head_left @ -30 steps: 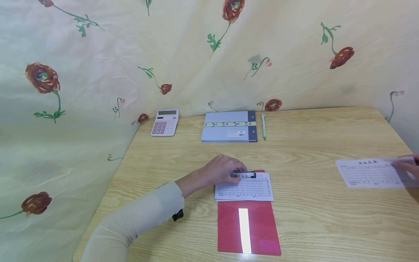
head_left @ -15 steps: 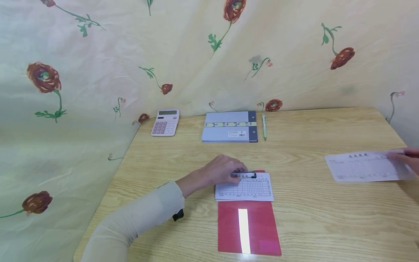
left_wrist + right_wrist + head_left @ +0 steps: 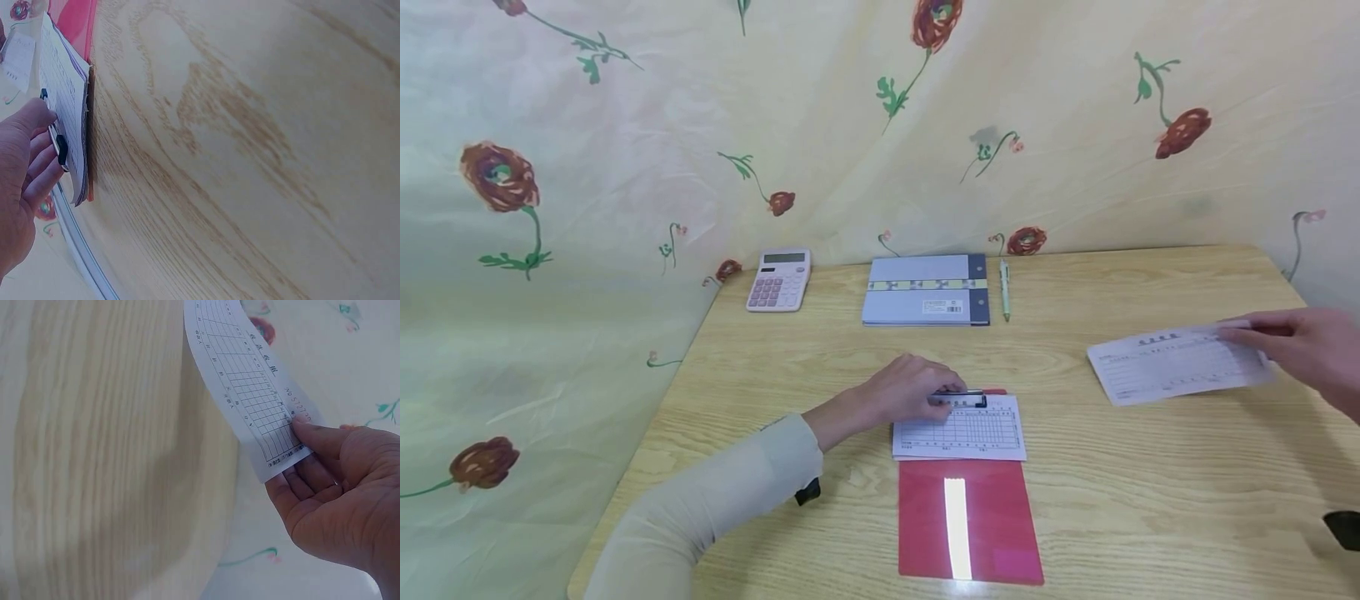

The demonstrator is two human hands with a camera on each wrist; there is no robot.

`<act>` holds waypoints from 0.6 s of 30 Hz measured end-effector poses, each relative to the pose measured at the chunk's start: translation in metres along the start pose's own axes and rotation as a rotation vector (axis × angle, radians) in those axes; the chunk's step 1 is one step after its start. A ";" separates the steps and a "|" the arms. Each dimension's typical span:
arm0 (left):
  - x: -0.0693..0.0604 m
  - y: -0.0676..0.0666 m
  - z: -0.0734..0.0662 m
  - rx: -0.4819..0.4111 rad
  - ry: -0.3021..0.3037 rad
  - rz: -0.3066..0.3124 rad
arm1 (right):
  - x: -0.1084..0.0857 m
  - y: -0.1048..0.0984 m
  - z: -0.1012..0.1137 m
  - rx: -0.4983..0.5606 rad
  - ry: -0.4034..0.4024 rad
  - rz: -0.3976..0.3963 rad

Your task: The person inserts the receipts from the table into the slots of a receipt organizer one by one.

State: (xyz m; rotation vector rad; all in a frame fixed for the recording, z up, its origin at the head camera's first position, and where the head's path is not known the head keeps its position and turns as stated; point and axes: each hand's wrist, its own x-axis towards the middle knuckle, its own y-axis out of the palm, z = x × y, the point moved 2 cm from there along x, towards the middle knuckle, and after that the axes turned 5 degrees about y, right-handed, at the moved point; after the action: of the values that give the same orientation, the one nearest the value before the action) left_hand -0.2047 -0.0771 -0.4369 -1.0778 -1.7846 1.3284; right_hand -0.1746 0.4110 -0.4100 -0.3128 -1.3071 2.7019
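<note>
A red clipboard (image 3: 966, 521) lies on the table, with a stack of printed forms (image 3: 970, 435) under its metal clip (image 3: 973, 400). My left hand (image 3: 910, 390) grips that clip, thumb on the near side and fingers behind; the left wrist view shows the thumb and fingers around the clip (image 3: 61, 147). On the right, my right hand (image 3: 1303, 342) pinches one corner of a printed receipt slip (image 3: 1172, 362) and holds it above the table. In the right wrist view the slip (image 3: 244, 387) curves slightly, held between thumb and fingers.
A pink calculator (image 3: 778, 282) lies at the back left. A blue-grey notebook (image 3: 925, 292) lies behind the clipboard, with a light green pen (image 3: 1004, 290) to its right. Flowered cloth (image 3: 820, 125) rises along the table's back and left edges.
My right hand has come further into view from the right, carrying the slip leftward and slightly away from me. My left hand stays on the clip.
</note>
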 end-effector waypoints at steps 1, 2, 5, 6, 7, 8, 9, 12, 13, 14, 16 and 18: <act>0.000 0.000 0.000 0.001 0.001 -0.001 | 0.000 0.002 0.006 -0.025 -0.007 0.016; 0.000 -0.001 0.000 -0.001 0.002 -0.002 | -0.001 0.004 0.011 -0.039 -0.012 0.037; -0.001 -0.001 -0.001 -0.005 0.003 -0.006 | -0.001 0.009 0.027 -0.032 -0.047 0.082; -0.001 -0.001 -0.001 -0.006 0.004 -0.007 | -0.001 0.011 0.032 -0.015 -0.063 0.095; -0.001 -0.001 -0.001 -0.005 0.006 -0.008 | -0.002 0.012 0.037 -0.002 -0.078 0.104; -0.001 -0.001 -0.001 -0.006 0.008 -0.009 | -0.002 0.014 0.042 0.017 -0.091 0.117; -0.001 -0.001 -0.002 -0.004 0.007 -0.007 | -0.003 0.016 0.048 0.035 -0.104 0.133; -0.001 -0.001 -0.001 -0.002 0.007 -0.005 | -0.007 0.021 0.062 0.074 -0.131 0.177; -0.001 -0.001 -0.001 -0.003 0.005 -0.005 | -0.008 0.023 0.067 0.073 -0.137 0.186; -0.001 -0.001 -0.001 -0.004 0.004 -0.006 | -0.009 0.024 0.071 0.078 -0.142 0.197; -0.001 -0.001 -0.001 -0.004 0.002 -0.007 | -0.011 0.027 0.079 0.085 -0.158 0.224; -0.001 -0.002 -0.001 -0.006 0.003 -0.009 | -0.014 0.030 0.086 0.093 -0.172 0.247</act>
State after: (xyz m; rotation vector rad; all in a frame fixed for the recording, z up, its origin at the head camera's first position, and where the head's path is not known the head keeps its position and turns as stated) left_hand -0.2036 -0.0775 -0.4352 -1.0733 -1.7903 1.3160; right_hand -0.1826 0.3242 -0.3793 -0.2519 -1.2542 3.0465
